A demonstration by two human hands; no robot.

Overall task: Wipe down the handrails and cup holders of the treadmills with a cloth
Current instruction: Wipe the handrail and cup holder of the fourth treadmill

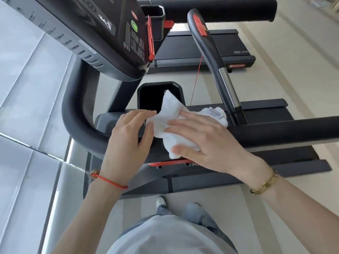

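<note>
Open mouth of the near cup holder (146,96) on its left side only; right side filled by a corner of the white cloth (171,123), with the left hand (126,138) and the right hand (207,142) crowded just in front of it. Hemmed in above by the overhanging console (102,33), on the left by the curved handrail (77,114), on the right by the slanted grip bar (214,57) and thin red cord (197,77). Free floor (293,66) between the 2 treadmills, beyond the straight handrail (286,129).

Red cord bracelet (110,181), gold bracelet (265,183), white shoe (160,202) on pale floor (302,70).
</note>
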